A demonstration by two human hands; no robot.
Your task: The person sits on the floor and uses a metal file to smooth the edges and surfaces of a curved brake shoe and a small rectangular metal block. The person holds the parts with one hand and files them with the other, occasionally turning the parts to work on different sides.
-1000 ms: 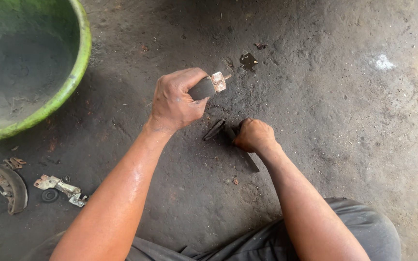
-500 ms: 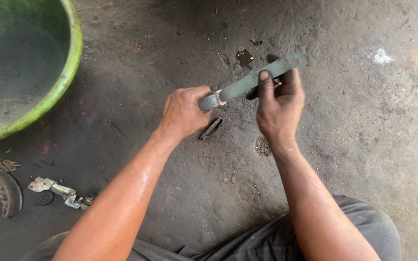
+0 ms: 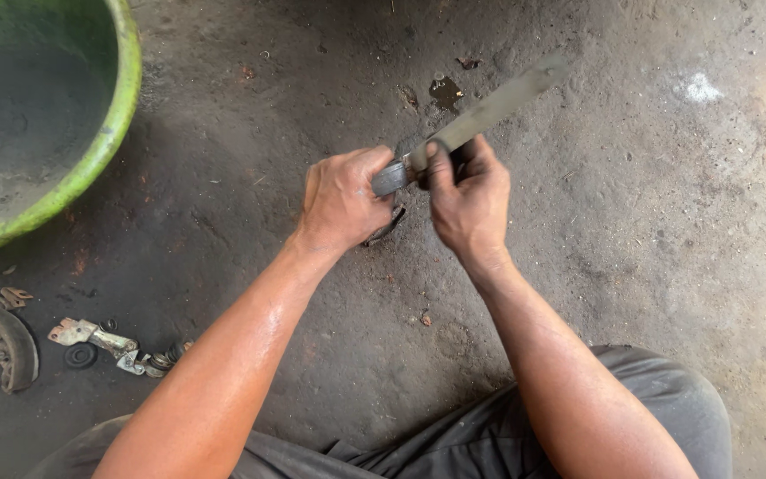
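Note:
My left hand is closed around a small grey metal part held above the concrete floor. My right hand grips a long flat metal bar that slants up and to the right, its lower end meeting the grey part. The bar's far end is blurred. A small dark curved piece lies on the floor just below my left hand, partly hidden by it.
A large green plastic basin fills the upper left corner. At the lower left lie a curved brake shoe, a small metal lever, a dark washer and springs. A dark stain marks the floor ahead.
My right hand picked the long bar off the floor, brought it to the part in my left hand, and has now slid closer to the left hand.

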